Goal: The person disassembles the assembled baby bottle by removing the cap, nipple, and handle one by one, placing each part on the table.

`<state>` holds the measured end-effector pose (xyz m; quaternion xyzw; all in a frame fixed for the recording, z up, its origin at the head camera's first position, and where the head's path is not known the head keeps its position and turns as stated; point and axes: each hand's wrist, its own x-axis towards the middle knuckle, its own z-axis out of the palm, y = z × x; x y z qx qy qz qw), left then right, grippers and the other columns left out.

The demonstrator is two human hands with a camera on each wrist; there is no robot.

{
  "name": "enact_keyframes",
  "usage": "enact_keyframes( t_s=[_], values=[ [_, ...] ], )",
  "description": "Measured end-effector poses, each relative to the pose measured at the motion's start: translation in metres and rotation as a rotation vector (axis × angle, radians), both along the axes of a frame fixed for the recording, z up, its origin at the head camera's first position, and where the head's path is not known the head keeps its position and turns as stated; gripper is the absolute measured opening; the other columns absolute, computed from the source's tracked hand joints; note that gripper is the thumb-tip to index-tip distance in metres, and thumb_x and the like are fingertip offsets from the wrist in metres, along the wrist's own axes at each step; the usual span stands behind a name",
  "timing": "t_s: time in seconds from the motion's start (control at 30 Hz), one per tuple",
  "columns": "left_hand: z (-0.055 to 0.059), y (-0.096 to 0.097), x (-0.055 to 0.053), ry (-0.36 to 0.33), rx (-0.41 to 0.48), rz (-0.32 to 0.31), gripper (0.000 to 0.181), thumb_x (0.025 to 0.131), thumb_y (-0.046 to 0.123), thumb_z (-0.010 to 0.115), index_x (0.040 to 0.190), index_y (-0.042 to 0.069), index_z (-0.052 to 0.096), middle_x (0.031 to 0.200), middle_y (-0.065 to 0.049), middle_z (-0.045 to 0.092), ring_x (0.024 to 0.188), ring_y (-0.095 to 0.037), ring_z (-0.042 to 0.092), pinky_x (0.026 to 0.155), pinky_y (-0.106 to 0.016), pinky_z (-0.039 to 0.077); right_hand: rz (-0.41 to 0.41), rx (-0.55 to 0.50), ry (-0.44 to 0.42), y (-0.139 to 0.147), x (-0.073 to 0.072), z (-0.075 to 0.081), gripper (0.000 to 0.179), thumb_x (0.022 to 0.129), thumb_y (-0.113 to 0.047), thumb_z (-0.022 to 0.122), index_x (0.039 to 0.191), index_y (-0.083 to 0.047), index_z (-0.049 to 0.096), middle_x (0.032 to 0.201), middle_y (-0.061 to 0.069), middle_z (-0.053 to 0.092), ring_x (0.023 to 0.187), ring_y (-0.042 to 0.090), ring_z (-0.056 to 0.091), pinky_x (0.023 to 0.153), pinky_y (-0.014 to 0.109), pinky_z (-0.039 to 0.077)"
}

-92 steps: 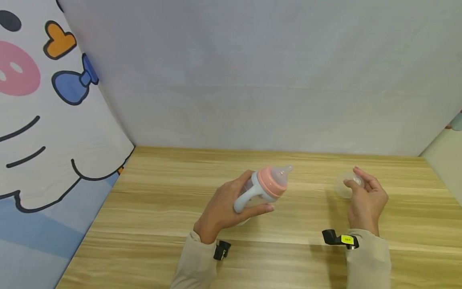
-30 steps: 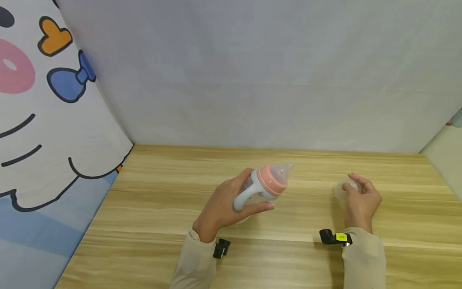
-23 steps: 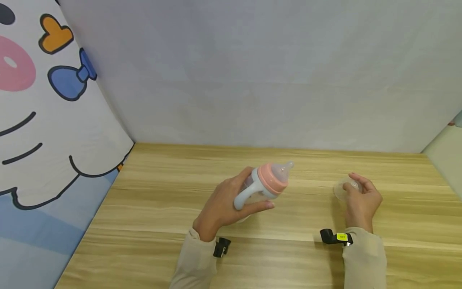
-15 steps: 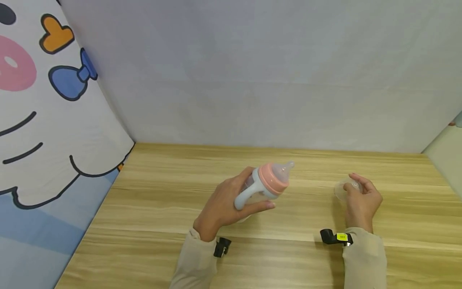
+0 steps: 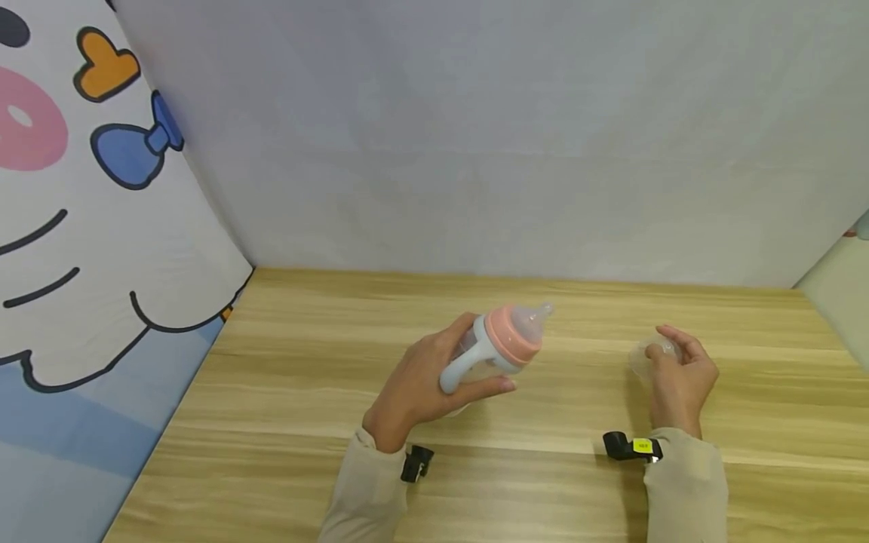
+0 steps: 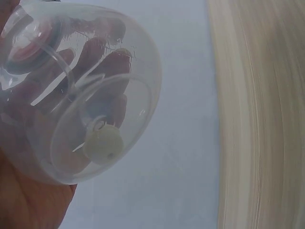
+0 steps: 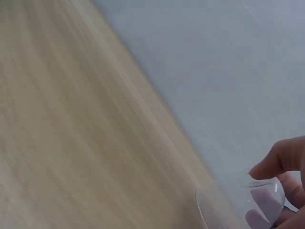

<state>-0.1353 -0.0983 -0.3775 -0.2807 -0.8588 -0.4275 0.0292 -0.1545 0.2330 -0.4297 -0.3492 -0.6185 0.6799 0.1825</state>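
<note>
My left hand grips a baby bottle with a pink collar, a clear teat and a pale blue handle. The bottle tilts, its teat pointing up and to the right. In the left wrist view, the clear bottle body shows a straw inside with a round pale weight near the base; fingers show through the wall. Well to the right, my right hand pinches a clear domed cap between thumb and fingers. The cap's round rim shows in the right wrist view, its lower part cut off.
A wood-grain table lies under both hands. Behind it rises a plain grey-white wall covering. A cartoon-printed sheet stands along the left side, and a pale panel borders the right.
Compared with about three seconds ago, my right hand with the cap sits slightly further left. The left hand and the bottle have hardly moved. During the last second, almost nothing differs.
</note>
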Motion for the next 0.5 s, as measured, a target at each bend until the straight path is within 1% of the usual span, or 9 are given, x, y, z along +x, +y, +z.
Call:
enact_keyframes(
  t_s=[0.07, 0.13, 0.2, 0.23, 0.3, 0.37, 0.47, 0.5],
  values=[
    [0.000, 0.000, 0.000, 0.000, 0.000, 0.001, 0.061, 0.083, 0.049, 0.079, 0.132, 0.022, 0.053, 0.092, 0.010, 0.065, 0.071, -0.006, 0.059, 0.065, -0.023, 0.050, 0.007, 0.007, 0.009, 0.000, 0.001, 0.002, 0.040, 0.089, 0.006, 0.059, 0.124, -0.013, 0.068, 0.144, -0.002, 0.055, 0.141, 0.015, 0.042, 0.110, 0.025, 0.042],
    [0.000, -0.001, 0.001, 0.001, 0.003, -0.001, 0.061, 0.084, 0.048, 0.078, 0.132, 0.021, 0.054, 0.092, 0.008, 0.065, 0.071, -0.005, 0.058, 0.065, -0.023, 0.050, 0.001, 0.009, 0.039, 0.000, 0.001, 0.004, 0.038, 0.088, 0.005, 0.063, 0.122, -0.011, 0.068, 0.141, -0.003, 0.057, 0.138, 0.015, 0.044, 0.096, 0.017, 0.048],
    [0.000, -0.001, 0.000, -0.002, 0.012, -0.007, 0.061, 0.084, 0.048, 0.079, 0.132, 0.021, 0.054, 0.093, 0.006, 0.067, 0.071, -0.005, 0.058, 0.065, -0.024, 0.050, -0.002, 0.016, 0.073, 0.000, 0.001, 0.007, 0.035, 0.088, 0.003, 0.066, 0.120, -0.010, 0.070, 0.134, -0.006, 0.060, 0.135, 0.015, 0.045, 0.081, 0.013, 0.049],
    [0.000, -0.001, 0.000, -0.003, 0.012, -0.006, 0.061, 0.084, 0.048, 0.079, 0.132, 0.021, 0.053, 0.094, 0.006, 0.067, 0.071, -0.005, 0.058, 0.065, -0.023, 0.050, -0.003, 0.017, 0.091, 0.000, 0.002, 0.009, 0.034, 0.087, 0.003, 0.068, 0.119, -0.009, 0.070, 0.131, -0.007, 0.061, 0.135, 0.014, 0.044, 0.078, 0.011, 0.048],
    [0.000, -0.001, 0.000, -0.002, 0.015, -0.010, 0.061, 0.084, 0.047, 0.078, 0.133, 0.021, 0.053, 0.094, 0.005, 0.068, 0.072, -0.005, 0.058, 0.065, -0.024, 0.050, -0.003, 0.016, 0.112, 0.000, 0.003, 0.013, 0.032, 0.087, 0.002, 0.070, 0.116, -0.010, 0.071, 0.125, -0.010, 0.063, 0.135, 0.012, 0.044, 0.076, 0.011, 0.048],
    [0.000, -0.001, 0.000, 0.001, 0.013, -0.009, 0.061, 0.084, 0.048, 0.078, 0.133, 0.021, 0.053, 0.094, 0.005, 0.068, 0.072, -0.005, 0.058, 0.065, -0.024, 0.050, 0.000, 0.019, 0.125, -0.002, 0.004, 0.017, 0.031, 0.087, 0.002, 0.071, 0.115, -0.010, 0.072, 0.121, -0.012, 0.064, 0.136, 0.011, 0.042, 0.079, 0.010, 0.046],
    [0.000, -0.001, 0.000, 0.006, 0.010, -0.002, 0.060, 0.084, 0.048, 0.078, 0.132, 0.020, 0.054, 0.092, 0.007, 0.066, 0.071, -0.005, 0.058, 0.064, -0.024, 0.049, 0.007, 0.009, 0.148, -0.004, 0.005, 0.025, 0.028, 0.088, -0.003, 0.074, 0.115, -0.010, 0.072, 0.118, -0.013, 0.066, 0.137, 0.010, 0.043, 0.085, 0.011, 0.045],
    [0.000, -0.001, 0.000, 0.008, 0.010, -0.002, 0.060, 0.084, 0.048, 0.078, 0.131, 0.020, 0.054, 0.091, 0.008, 0.066, 0.071, -0.005, 0.058, 0.064, -0.024, 0.049, 0.010, 0.012, 0.155, -0.004, 0.006, 0.027, 0.028, 0.088, -0.006, 0.076, 0.115, -0.010, 0.072, 0.117, -0.013, 0.067, 0.138, 0.010, 0.043, 0.091, 0.012, 0.044]
  ],
)
